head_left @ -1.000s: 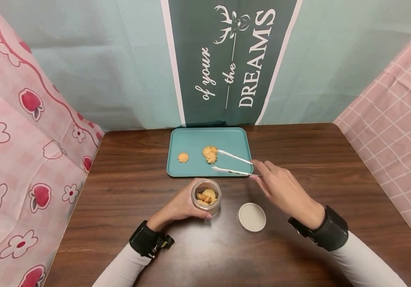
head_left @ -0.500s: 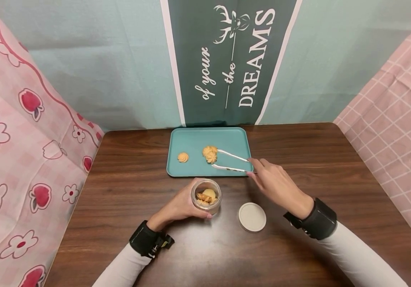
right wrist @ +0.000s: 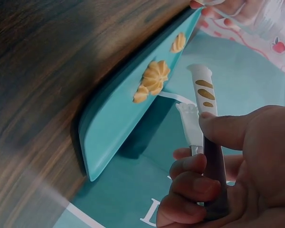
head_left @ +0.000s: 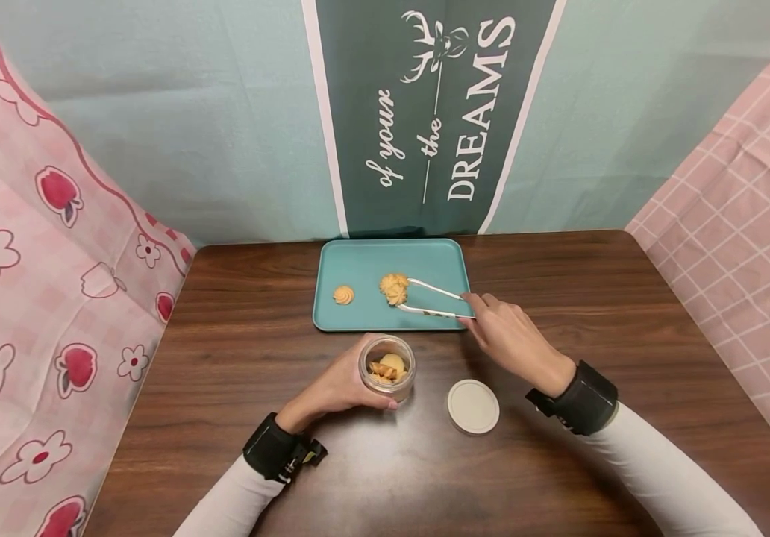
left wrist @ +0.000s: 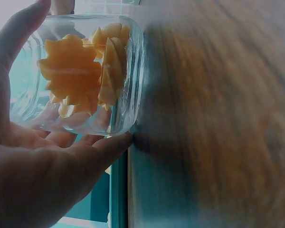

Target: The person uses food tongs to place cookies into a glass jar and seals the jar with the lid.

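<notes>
My left hand (head_left: 338, 384) grips a clear glass jar (head_left: 412, 369), its thumb along the near side. Inside, several golden piped cookies (left wrist: 69, 69) show through the glass in the left wrist view. My right hand (head_left: 509, 335) holds a pair of tongs (head_left: 435, 289) with white tips. The tongs are spread over the teal tray (head_left: 351, 261), their tips right at the edge of a close group of cookies (head_left: 395, 287). A single swirl cookie (head_left: 343, 295) lies farther left on the tray. In the right wrist view, the thumb and curled fingers wrap the dark tongs handle (right wrist: 213, 166).
A round pale lid (head_left: 473, 406) lies on the brown wooden table (head_left: 251, 328), to the right of the jar. Behind the tray hangs a teal cloth (head_left: 190, 149) with lettering. Pink patterned cloths stand at the left and right sides.
My right hand and forearm have shifted left, and the tongs' tips have drawn slightly closer together around the grouped cookies. The left hand and jar have stayed put.
</notes>
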Motion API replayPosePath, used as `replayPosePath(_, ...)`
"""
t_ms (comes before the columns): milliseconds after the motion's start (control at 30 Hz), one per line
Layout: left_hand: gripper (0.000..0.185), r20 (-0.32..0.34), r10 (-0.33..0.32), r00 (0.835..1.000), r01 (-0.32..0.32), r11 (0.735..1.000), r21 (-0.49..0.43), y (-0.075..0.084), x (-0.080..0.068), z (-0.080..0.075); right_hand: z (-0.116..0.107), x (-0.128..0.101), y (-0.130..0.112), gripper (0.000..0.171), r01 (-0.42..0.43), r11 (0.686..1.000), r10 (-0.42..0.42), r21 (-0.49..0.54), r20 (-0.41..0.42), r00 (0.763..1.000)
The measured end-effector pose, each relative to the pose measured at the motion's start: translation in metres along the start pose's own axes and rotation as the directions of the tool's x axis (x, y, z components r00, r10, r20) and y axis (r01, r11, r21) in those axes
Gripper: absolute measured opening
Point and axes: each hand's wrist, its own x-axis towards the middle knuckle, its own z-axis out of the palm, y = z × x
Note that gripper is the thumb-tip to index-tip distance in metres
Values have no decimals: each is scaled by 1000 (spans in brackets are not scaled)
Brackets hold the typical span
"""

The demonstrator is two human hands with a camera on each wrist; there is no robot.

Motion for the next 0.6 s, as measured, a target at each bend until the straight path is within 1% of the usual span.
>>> replayPosePath(300,93,-4,-6,1000,6,1000,-9,-1,0,1,5,1,3,38,-17,1000,16,11,15,1000)
replayPosePath(600,94,0,-5,1000,5,1000,-1,-1,-1,1,7,4,4,36,-21,1000,21,17,0,1000)
